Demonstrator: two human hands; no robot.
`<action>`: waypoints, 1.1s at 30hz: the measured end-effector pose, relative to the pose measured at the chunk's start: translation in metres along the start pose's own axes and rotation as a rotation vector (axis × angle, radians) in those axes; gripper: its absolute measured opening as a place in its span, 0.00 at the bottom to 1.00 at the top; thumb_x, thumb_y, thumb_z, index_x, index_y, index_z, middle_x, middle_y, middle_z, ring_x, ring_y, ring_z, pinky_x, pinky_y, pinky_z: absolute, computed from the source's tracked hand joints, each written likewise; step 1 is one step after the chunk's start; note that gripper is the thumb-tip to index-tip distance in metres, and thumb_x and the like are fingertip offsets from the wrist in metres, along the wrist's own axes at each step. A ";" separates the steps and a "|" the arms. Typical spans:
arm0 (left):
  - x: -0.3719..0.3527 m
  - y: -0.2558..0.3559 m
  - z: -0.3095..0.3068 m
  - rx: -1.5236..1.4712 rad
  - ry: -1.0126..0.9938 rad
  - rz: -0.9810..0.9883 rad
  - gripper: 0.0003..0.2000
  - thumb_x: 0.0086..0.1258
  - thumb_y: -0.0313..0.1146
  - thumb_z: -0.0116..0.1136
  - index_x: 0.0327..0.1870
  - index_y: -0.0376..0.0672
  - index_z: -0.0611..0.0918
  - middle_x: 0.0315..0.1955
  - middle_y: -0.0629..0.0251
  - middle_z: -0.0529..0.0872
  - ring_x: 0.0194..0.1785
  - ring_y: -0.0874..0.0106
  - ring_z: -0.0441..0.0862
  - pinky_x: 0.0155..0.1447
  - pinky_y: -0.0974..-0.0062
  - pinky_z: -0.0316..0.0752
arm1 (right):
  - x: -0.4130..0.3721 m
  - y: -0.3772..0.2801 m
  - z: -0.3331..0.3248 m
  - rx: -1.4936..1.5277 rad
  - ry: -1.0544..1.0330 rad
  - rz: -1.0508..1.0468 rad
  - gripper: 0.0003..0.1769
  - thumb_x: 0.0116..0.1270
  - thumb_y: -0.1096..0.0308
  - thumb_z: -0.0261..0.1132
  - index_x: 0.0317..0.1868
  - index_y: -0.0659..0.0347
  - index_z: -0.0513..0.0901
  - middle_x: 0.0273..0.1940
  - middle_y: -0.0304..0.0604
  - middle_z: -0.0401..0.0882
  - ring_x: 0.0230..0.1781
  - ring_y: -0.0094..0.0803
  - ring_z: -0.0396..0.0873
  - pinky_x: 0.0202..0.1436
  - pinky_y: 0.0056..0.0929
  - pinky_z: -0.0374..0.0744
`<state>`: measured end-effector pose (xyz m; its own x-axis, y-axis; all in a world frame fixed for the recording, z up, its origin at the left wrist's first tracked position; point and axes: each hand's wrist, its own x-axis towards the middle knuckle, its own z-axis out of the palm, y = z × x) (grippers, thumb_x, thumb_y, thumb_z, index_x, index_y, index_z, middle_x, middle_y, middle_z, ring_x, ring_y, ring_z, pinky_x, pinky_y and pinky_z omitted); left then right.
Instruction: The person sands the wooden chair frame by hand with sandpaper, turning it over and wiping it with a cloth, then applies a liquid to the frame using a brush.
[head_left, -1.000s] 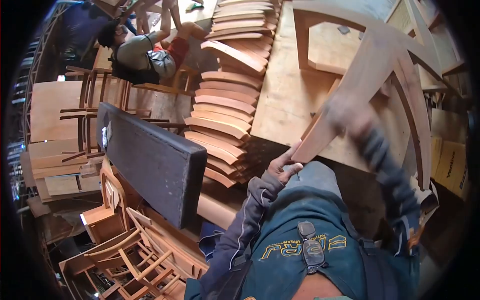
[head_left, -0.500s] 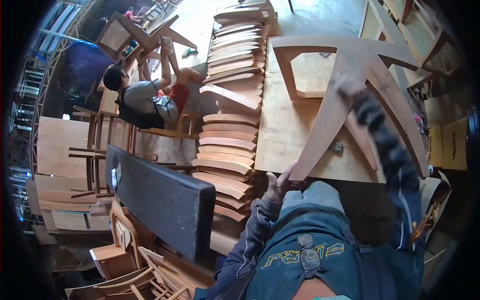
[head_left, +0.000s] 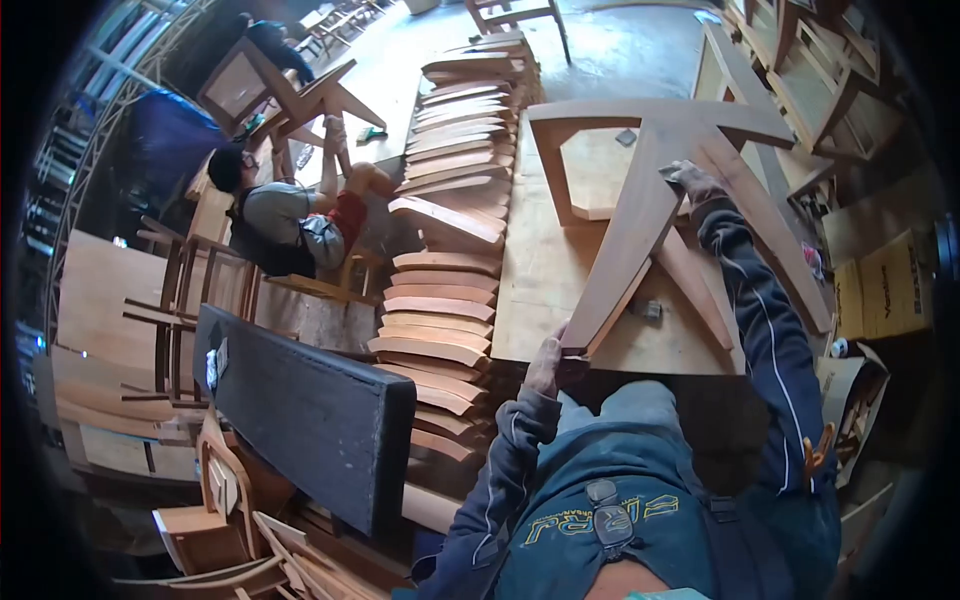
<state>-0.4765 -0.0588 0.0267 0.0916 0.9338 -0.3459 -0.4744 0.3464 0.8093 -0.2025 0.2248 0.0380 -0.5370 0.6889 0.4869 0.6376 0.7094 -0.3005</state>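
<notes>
- A cluttered furniture-making workshop.
- A pale brown, splayed-legged wooden frame [head_left: 636, 212] stands on a flat, pale plywood worktop [head_left: 525, 310].
- Curved, reddish-brown wooden pieces [head_left: 440, 306] are stacked in a long row alongside.
- Large, flat, tan wooden boards [head_left: 110, 300] show at the far left.
- A person in a grey shirt and red shorts [head_left: 280, 212] sits at a second, angular brown wooden frame [head_left: 296, 112].
</notes>
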 end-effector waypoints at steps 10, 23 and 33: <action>0.009 -0.048 0.030 -0.212 0.456 0.351 0.18 0.68 0.43 0.47 0.56 0.47 0.69 0.38 0.59 0.80 0.29 0.70 0.81 0.31 0.77 0.77 | 0.002 0.010 -0.008 -0.166 -0.186 0.056 0.20 0.52 0.67 0.61 0.48 0.52 0.74 0.54 0.45 0.71 0.55 0.43 0.69 0.57 0.37 0.67; 0.020 -0.051 0.039 -0.598 0.415 0.343 0.34 0.62 0.66 0.25 0.59 0.50 0.61 0.47 0.53 0.76 0.39 0.56 0.79 0.41 0.62 0.75 | -0.047 -0.198 0.046 0.462 0.093 -0.556 0.05 0.57 0.65 0.55 0.26 0.52 0.77 0.25 0.38 0.74 0.28 0.35 0.75 0.32 0.36 0.75; 0.012 -0.057 0.022 -0.299 0.302 0.271 0.43 0.55 0.73 0.13 0.61 0.50 0.62 0.47 0.54 0.76 0.41 0.59 0.78 0.44 0.64 0.73 | 0.024 0.006 0.040 0.042 -0.230 0.138 0.13 0.59 0.68 0.53 0.45 0.58 0.74 0.38 0.45 0.72 0.41 0.35 0.72 0.47 0.27 0.72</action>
<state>-0.4293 -0.0656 -0.0125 -0.3059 0.9035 -0.3001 -0.6804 0.0130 0.7327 -0.2335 0.2510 0.0153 -0.5610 0.7917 0.2418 0.6924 0.6089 -0.3870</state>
